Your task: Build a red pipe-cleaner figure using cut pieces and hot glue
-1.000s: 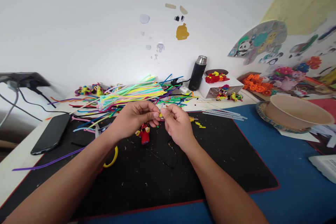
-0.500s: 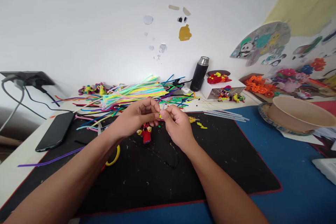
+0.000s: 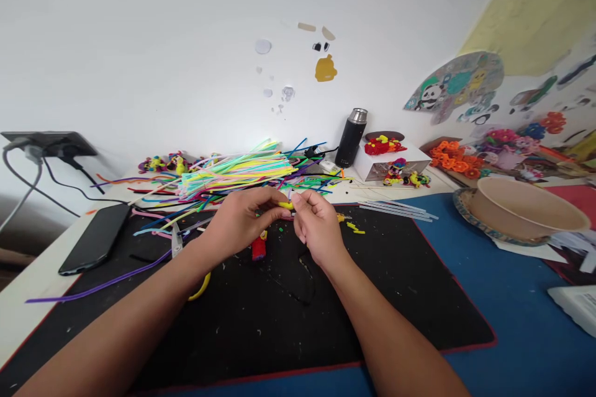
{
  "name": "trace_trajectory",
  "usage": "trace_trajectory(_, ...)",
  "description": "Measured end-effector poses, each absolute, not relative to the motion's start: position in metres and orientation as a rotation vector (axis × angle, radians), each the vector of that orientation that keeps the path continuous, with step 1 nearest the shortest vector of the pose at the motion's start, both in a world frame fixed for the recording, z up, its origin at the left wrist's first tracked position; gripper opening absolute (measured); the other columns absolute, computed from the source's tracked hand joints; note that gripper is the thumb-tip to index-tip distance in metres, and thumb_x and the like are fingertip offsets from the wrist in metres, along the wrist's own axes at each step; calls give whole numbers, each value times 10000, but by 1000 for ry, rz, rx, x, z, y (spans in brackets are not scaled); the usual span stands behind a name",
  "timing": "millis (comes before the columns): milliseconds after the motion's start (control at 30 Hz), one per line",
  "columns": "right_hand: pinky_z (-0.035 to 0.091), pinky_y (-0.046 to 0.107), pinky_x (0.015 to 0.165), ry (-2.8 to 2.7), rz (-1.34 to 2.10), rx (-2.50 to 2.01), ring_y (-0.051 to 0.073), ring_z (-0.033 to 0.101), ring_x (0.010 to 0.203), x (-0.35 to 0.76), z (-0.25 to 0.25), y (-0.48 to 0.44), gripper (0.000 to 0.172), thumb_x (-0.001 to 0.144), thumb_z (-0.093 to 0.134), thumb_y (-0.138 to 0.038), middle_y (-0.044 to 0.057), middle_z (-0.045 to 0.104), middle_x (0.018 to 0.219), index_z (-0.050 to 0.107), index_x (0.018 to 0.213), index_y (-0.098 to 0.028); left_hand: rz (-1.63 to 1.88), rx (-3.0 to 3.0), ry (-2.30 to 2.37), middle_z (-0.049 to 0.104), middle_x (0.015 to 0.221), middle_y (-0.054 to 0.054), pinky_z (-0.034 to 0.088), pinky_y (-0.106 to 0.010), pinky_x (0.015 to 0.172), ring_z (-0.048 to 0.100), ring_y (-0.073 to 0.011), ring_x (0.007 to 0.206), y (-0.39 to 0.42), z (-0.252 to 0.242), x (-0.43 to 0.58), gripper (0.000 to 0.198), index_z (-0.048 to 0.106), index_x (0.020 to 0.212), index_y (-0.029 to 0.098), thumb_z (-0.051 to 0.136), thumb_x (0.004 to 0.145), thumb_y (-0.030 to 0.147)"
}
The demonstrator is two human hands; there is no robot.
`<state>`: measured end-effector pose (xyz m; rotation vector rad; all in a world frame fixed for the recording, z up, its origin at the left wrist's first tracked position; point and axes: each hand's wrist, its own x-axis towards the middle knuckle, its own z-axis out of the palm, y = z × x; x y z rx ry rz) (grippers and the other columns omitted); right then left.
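Above the black mat, my left hand [image 3: 246,217] and my right hand [image 3: 317,220] meet with their fingertips almost touching. Between them is a short yellow piece of pipe cleaner [image 3: 285,205], pinched by thumb and forefinger on each side. A pale tip shows just above my right fingers. Under my left hand, a small red pipe-cleaner figure [image 3: 259,249] stands on the mat, its upper part hidden by the hand. Scissors [image 3: 177,240] lie beneath my left forearm, which covers their middle; a yellow handle loop shows below it.
Behind my hands lies a heap of coloured pipe cleaners [image 3: 237,170]. A phone [image 3: 95,239] rests at left, a black flask [image 3: 351,139] stands at the back. Yellow scraps [image 3: 355,228] and translucent sticks [image 3: 398,209] lie right of my hands. A large bowl [image 3: 531,205] sits far right.
The view has tilted up slightly, so everything sits lower. The left fingers have shifted, showing more of the yellow pipe cleaner, and my left hand now covers more of the red figure.
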<state>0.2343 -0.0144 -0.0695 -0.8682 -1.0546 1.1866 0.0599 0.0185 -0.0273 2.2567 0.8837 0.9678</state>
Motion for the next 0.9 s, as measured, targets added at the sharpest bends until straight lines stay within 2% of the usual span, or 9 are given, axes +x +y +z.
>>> trace_trajectory(133, 189, 212, 347, -1051, 1197, -868, 64, 303, 305, 233, -72, -14, 482, 913, 742, -610, -135, 371, 413, 489, 728, -244, 1008, 2665, 859, 805, 906, -61, 517, -270, 741, 734, -191, 800, 19, -32, 57, 149, 743, 1020, 214, 603, 1025, 263)
trace_trajectory(267, 203, 218, 358, -1097, 1174, -919, 75, 308, 318, 234, -71, -14, 498, 912, 728, -650, -127, 388, 405, 494, 737, -247, 955, 2782, 874, 801, 905, -74, 512, -261, 731, 730, -188, 782, 18, -34, 57, 202, 738, 1038, 216, 537, 1041, 243)
trace_trajectory(467, 215, 228, 377, -1118, 1138, -946, 79, 315, 327, 235, -71, -14, 522, 906, 720, -690, -118, 415, 411, 487, 740, -253, 1030, 2650, 935, 794, 856, -36, 515, -257, 724, 729, -182, 762, 19, -36, 61, 157, 729, 995, 226, 576, 1028, 244)
trace_trajectory(667, 234, 217, 371, -1045, 1234, -870, 76, 344, 323, 235, -68, -15, 440, 908, 746, -606, -135, 399, 434, 524, 790, -245, 1123, 2641, 791, 783, 839, -29, 494, -246, 706, 724, -167, 751, 22, -34, 57, 131, 729, 993, 216, 603, 1027, 221)
trace_trajectory(900, 219, 214, 365, -1093, 1214, -896, 74, 332, 313, 236, -69, -13, 434, 901, 739, -608, -135, 415, 404, 535, 795, -240, 1116, 2601, 828, 805, 895, -42, 512, -252, 725, 738, -177, 779, 21, -35, 57, 114, 744, 1022, 219, 631, 1017, 231)
